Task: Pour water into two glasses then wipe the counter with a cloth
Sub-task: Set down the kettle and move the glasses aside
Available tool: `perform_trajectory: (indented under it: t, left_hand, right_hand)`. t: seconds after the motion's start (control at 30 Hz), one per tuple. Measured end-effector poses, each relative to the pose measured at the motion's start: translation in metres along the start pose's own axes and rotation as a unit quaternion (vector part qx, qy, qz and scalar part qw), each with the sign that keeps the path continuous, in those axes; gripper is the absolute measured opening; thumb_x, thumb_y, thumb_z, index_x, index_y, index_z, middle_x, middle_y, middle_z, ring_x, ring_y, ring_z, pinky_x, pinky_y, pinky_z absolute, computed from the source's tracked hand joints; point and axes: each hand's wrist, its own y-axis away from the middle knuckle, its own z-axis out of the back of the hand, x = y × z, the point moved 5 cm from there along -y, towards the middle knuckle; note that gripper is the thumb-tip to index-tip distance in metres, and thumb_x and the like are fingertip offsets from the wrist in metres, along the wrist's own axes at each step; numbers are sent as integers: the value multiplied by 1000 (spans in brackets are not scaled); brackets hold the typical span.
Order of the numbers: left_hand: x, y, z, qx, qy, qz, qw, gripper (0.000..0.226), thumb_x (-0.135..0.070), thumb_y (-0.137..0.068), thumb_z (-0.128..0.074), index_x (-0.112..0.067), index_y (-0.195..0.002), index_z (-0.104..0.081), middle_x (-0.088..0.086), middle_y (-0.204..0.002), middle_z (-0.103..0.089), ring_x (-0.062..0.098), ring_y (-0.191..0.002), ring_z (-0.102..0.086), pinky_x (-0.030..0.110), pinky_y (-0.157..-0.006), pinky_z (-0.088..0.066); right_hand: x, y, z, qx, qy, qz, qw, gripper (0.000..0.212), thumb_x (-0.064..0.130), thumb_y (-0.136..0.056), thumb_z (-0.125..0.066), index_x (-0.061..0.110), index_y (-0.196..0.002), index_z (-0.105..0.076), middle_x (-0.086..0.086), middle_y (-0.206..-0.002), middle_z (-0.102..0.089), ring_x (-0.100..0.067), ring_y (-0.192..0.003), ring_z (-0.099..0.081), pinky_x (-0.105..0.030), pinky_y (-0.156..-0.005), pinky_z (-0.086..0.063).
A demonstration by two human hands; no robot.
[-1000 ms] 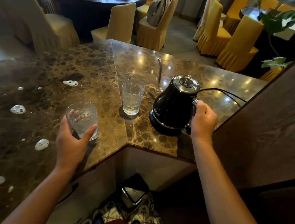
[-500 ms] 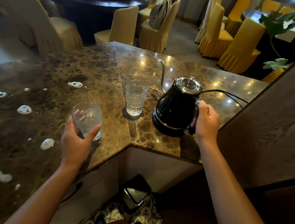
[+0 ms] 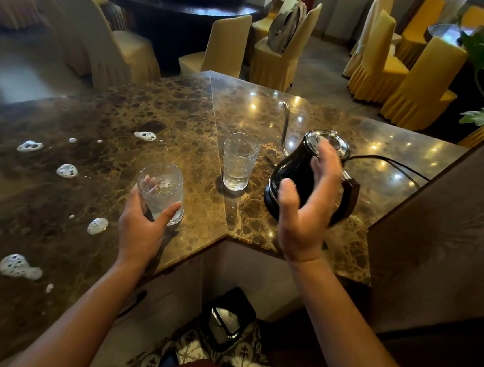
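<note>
Foam (image 3: 67, 170) blobs: dotted across the counter (image 3: 114, 126) at far left, well apart from both my hands, with no cloth in view. Near glass (image 3: 161, 193): upright by the counter's near edge, gripped by my left hand (image 3: 140, 232), thumb and fingers curled round its base; far glass (image 3: 239, 165) stands upright just beyond it, between near glass and kettle (image 3: 296, 171). My right hand (image 3: 304, 208): fingers spread and relaxed, grasping nothing, raised before the kettle, whose thin spout points away from me; no readable brand or writing anywhere.
</note>
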Motion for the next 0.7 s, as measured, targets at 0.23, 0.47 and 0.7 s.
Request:
perform_trajectory:
  t: [0.23,0.47,0.7]
  left_hand:
    - [-3,1,1,-6,-3,12,1000,77,-54,-80,-78,-22,-144,-48,-9,-130,-64,-9,-116,-61,12,-96,-50]
    - [-1,-1,2,9,-14,8,1000,81,-53,-80,-80,-23,-147,-46,-2,-137,-64,11,-126,-62,23,-102,-51]
    - [-4,-7,9,14,-68,-8,998,86,-65,-77,-78,-20,-144,-48,-1,-135,-66,14,-122,-65,41,-102,-56]
  right_hand:
    - [-42,20,-66,156,16,-168,973,86,49,-99,-66,15,-167,-26,-3,-176,-23,-8,-160,-19,-19,-123,-20]
    - [-84,10,-102,131,4,-279,951,109,60,-91,-76,17,-170,-14,-2,-177,-16,-18,-161,-16,-34,-125,-20]
    - [-103,5,-124,154,-2,-308,939,118,53,-84,-86,15,-169,-13,-7,-175,-23,-22,-160,-24,-41,-128,-27]
